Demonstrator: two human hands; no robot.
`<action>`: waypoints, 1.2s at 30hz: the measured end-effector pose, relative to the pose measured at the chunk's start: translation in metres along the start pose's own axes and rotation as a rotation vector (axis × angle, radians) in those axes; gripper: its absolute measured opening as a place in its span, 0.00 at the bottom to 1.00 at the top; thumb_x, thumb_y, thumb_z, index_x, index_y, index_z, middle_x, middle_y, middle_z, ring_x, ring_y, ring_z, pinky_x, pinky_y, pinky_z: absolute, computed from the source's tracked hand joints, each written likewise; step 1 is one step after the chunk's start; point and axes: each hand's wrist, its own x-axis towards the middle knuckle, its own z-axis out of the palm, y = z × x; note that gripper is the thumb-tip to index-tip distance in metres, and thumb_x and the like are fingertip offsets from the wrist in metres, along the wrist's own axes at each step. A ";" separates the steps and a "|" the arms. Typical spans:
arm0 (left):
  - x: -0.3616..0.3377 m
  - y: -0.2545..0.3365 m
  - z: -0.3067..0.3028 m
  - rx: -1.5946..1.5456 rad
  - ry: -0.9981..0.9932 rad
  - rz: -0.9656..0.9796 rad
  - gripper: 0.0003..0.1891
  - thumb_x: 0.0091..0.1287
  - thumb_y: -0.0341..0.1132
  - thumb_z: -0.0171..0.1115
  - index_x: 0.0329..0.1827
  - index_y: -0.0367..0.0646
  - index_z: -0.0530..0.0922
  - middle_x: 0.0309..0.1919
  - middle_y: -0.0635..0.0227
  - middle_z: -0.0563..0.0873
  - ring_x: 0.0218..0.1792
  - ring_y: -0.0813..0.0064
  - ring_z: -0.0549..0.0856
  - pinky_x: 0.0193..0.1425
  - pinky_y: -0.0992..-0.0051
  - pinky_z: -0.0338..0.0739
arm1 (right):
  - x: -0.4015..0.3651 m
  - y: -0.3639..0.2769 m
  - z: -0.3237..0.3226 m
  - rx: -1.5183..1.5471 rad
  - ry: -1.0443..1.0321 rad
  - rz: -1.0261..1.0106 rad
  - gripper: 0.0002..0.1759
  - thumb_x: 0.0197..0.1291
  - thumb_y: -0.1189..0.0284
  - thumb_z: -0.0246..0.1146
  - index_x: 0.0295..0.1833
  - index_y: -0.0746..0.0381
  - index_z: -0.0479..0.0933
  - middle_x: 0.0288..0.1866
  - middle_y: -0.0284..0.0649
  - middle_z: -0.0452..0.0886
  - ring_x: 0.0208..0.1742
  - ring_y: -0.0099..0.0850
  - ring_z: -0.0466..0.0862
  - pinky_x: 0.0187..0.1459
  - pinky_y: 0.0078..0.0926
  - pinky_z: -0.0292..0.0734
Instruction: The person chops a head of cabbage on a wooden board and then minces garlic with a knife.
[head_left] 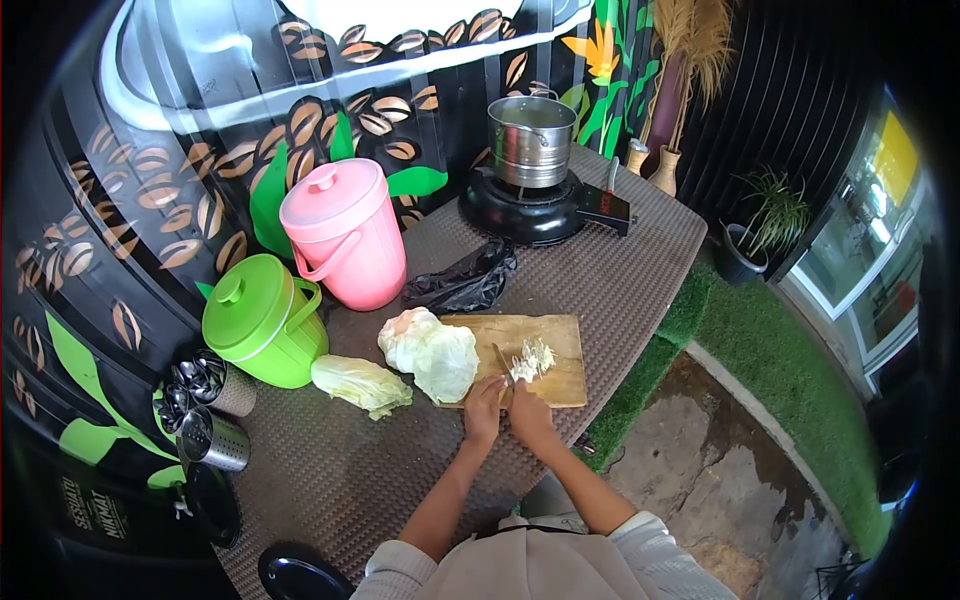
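Observation:
A wooden cutting board lies near the table's front edge. A knife rests over it, its blade pointing away from me. The lower end of the knife runs into my right hand, which is closed around it. Close beside it on the left, my left hand is closed with its fingertips at the board; what it holds is too small to tell. Pale shredded vegetable lies just right of the blade. Large cabbage leaves overlap the board's left side. A napa cabbage piece lies further left on the table.
Behind the board are a crumpled black bag and a metal pot on a black portable stove. Pink and green lidded buckets stand left. Metal cups with cutlery are at the table's left edge.

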 end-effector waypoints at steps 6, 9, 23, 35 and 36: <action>0.004 0.004 -0.005 0.103 0.003 0.074 0.11 0.61 0.18 0.58 0.44 0.33 0.84 0.46 0.56 0.86 0.51 0.55 0.82 0.57 0.63 0.77 | -0.013 -0.004 -0.012 0.053 -0.063 -0.003 0.15 0.66 0.66 0.55 0.49 0.67 0.64 0.33 0.61 0.82 0.39 0.60 0.83 0.43 0.58 0.77; 0.003 -0.004 -0.001 0.038 -0.004 0.059 0.10 0.61 0.19 0.58 0.44 0.33 0.84 0.45 0.56 0.87 0.51 0.55 0.82 0.56 0.63 0.77 | -0.020 -0.001 0.009 0.039 0.003 0.010 0.14 0.66 0.68 0.55 0.49 0.67 0.64 0.32 0.62 0.81 0.39 0.60 0.83 0.42 0.57 0.77; 0.004 0.001 -0.004 0.018 -0.002 0.014 0.09 0.62 0.20 0.59 0.43 0.33 0.85 0.44 0.56 0.87 0.50 0.56 0.82 0.59 0.63 0.76 | -0.021 0.009 0.018 0.007 0.007 -0.006 0.12 0.66 0.69 0.53 0.47 0.67 0.64 0.33 0.61 0.82 0.36 0.58 0.84 0.38 0.54 0.78; 0.003 -0.005 0.000 0.027 0.024 0.010 0.08 0.62 0.20 0.60 0.42 0.33 0.85 0.44 0.55 0.87 0.49 0.55 0.83 0.58 0.63 0.77 | -0.030 -0.010 0.000 0.018 -0.016 0.020 0.12 0.66 0.69 0.52 0.48 0.67 0.65 0.34 0.62 0.82 0.37 0.59 0.84 0.40 0.57 0.77; 0.002 -0.005 0.000 0.013 0.026 0.005 0.08 0.62 0.20 0.60 0.41 0.33 0.85 0.44 0.55 0.87 0.50 0.55 0.83 0.57 0.63 0.77 | -0.029 -0.008 0.007 0.007 0.024 0.014 0.12 0.66 0.70 0.52 0.48 0.67 0.65 0.34 0.61 0.82 0.37 0.58 0.84 0.40 0.56 0.78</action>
